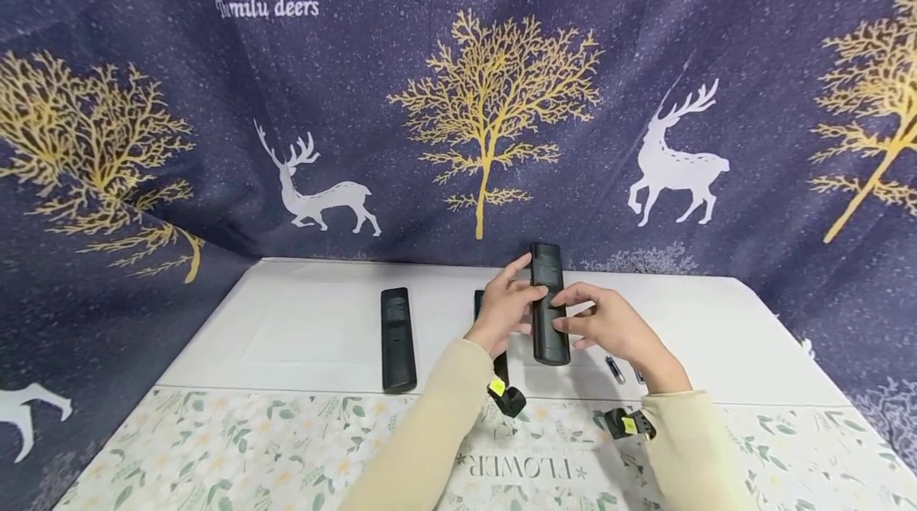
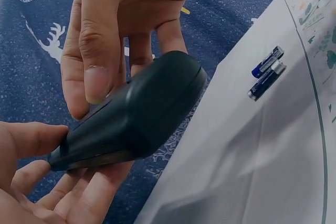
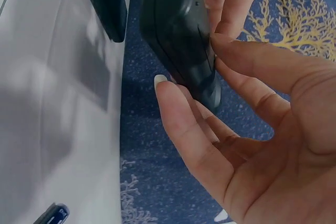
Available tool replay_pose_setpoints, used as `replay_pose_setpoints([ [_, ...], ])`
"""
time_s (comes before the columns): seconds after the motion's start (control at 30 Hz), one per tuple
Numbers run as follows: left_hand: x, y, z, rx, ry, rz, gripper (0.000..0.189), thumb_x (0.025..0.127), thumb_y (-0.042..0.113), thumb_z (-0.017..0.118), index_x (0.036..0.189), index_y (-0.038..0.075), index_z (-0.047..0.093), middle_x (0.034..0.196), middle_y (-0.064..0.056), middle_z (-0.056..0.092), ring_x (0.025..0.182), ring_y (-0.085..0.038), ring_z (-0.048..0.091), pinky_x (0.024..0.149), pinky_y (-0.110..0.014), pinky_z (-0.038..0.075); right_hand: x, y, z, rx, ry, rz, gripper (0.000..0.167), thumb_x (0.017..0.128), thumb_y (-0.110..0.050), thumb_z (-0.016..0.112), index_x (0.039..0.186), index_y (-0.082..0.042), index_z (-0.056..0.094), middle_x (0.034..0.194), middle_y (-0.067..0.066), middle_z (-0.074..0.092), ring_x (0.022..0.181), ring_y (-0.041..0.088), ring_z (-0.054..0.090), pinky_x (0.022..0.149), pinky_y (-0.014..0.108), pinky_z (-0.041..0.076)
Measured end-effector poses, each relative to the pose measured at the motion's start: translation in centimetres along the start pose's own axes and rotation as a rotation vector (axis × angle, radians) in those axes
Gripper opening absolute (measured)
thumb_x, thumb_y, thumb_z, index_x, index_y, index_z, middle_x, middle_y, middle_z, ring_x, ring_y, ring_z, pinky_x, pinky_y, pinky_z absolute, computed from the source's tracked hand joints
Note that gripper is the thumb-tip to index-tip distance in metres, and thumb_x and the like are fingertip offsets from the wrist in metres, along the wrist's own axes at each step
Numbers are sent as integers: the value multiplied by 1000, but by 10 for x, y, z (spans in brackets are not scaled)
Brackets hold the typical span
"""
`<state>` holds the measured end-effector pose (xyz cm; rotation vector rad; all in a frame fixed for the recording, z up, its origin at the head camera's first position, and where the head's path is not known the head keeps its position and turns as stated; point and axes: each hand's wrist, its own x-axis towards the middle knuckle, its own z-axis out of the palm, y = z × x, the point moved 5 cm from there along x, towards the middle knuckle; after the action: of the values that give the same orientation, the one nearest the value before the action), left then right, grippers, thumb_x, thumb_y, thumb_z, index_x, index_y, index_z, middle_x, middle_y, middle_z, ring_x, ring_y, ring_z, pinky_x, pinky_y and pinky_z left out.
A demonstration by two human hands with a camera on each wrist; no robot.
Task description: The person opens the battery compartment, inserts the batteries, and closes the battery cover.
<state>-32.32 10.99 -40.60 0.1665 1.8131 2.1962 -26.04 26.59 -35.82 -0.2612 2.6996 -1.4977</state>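
Black remote (image 1: 549,304); navy backdrop (image 1: 430,137), gold trees, white deer; white table (image 1: 315,328); floral cloth (image 1: 251,447).

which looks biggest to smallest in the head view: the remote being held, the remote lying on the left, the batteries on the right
1. Held remote and lying remote: alike in length; the held one looks slightly wider, but it is raised nearer the camera, so unsure.
2. Batteries: plainly smallest.

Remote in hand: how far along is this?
Done: nothing visibly finished. In hand: both the left hand and right hand hold one black remote above the table. Left: two batteries lie loose on the table, and two more remotes lie untouched, one partly hidden.
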Motion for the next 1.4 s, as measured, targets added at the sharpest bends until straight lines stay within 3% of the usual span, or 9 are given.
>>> replay_pose_setpoints([
  [0.43, -5, 9, -10, 36, 13, 15, 65, 99, 14, 75, 157, 38, 54, 126, 0, 72, 93, -25, 74, 59, -33, 57, 0, -9, 10, -16, -27, -20, 32, 98, -5, 76, 127, 3, 65, 132, 27, 63, 105, 36, 74, 75, 48, 64],
  [0.67, -11, 8, -16, 33, 26, 5, 64, 99, 14, 76, 155, 39, 55, 128, -1, 71, 94, -26, 74, 65, -37, 60, -2, -10, 17, -10, -34, -33, 33, 98, -5, 76, 127, 4, 64, 134, 27, 63, 105, 37, 74, 76, 48, 64],
  [1.03, -3, 19, -7, 0, -6, 29, 63, 99, 16, 77, 154, 40, 57, 126, 2, 72, 96, -26, 73, 67, -37, 60, 2, -19, 0, -43, -14, -69, 32, 98, -4, 76, 126, 5, 63, 131, 31, 63, 104, 38, 74, 73, 42, 65],
  [1.4, -7, 15, -8, 1, -13, 24, 63, 99, 15, 76, 154, 39, 57, 127, -1, 72, 96, -27, 72, 71, -43, 61, -3, -17, 5, -46, -1, -55, 31, 97, -3, 77, 125, 4, 64, 127, 26, 65, 99, 32, 75, 76, 47, 64],
])
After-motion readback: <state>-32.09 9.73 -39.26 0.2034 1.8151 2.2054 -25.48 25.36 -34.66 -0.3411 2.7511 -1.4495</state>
